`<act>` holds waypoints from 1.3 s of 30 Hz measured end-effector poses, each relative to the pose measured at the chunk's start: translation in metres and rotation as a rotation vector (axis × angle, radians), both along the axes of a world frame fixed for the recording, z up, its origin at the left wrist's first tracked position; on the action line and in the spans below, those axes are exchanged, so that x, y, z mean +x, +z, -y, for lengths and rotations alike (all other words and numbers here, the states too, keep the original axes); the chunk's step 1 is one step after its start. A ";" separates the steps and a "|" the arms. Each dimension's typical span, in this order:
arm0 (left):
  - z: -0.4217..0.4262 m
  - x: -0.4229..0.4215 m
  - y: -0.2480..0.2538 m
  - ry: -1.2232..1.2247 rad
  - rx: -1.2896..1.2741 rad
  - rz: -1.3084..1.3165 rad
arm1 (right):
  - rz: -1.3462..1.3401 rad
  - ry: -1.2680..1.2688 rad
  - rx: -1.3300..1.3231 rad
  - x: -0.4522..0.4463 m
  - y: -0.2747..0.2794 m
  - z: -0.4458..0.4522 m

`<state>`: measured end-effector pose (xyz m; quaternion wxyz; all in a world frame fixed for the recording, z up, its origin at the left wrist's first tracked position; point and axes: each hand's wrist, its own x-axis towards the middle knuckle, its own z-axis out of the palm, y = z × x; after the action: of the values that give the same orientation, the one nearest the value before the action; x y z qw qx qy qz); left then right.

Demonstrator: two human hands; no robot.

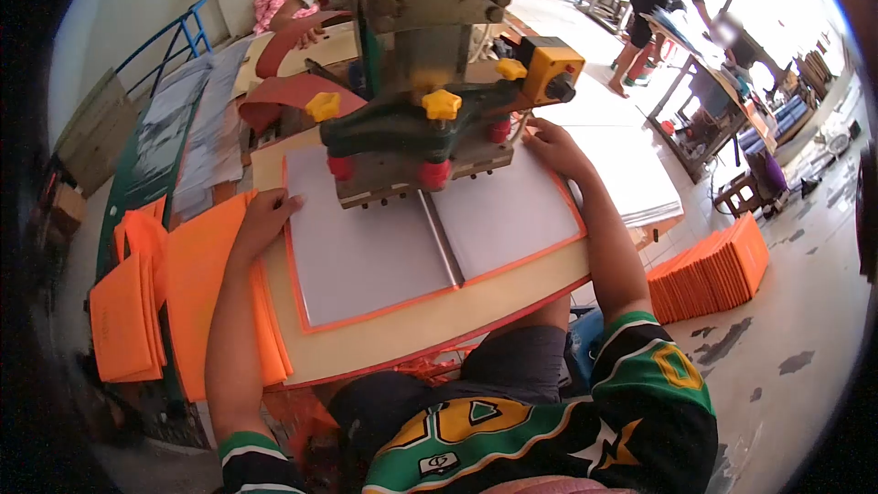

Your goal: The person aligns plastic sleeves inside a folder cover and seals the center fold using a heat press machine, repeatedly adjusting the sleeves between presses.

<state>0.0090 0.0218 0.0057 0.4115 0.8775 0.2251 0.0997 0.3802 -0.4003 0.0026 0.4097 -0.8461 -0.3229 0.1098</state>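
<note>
An orange-edged folder [366, 265] lies spread out on a cream board, with whitish sheets on both halves and a metal strip [443, 240] down the middle. Above its upper part hangs the machine's press head [425, 142], with yellow knobs and red fittings. My left hand [265, 220] rests at the folder's left edge, fingers close together and partly hidden. At the upper right edge, beside the press head, my right hand [556, 151] touches the folder, its fingertips partly hidden.
Orange folders [197, 293] are piled at the left, and a stack of them [713, 270] stands at the right. White sheets [622, 169] lie beyond my right arm. A co-worker's hand [309, 35] is behind the machine; another person [672, 0] bends over a far table.
</note>
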 end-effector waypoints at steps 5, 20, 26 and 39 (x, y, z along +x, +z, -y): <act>-0.006 0.000 -0.011 -0.002 -0.014 0.037 | 0.031 0.024 0.041 0.007 -0.007 0.002; -0.005 -0.003 -0.012 0.005 0.009 0.099 | 0.012 0.057 0.019 0.010 -0.007 -0.002; -0.010 -0.001 -0.015 -0.031 -0.129 0.054 | 0.009 0.090 0.125 0.013 -0.013 -0.001; 0.004 -0.003 0.003 -0.052 -0.120 0.062 | 0.018 0.047 0.097 0.007 -0.009 -0.002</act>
<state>0.0058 0.0175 0.0090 0.4725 0.8534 0.1949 0.1022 0.3873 -0.3985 -0.0060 0.4448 -0.8183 -0.3512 0.0962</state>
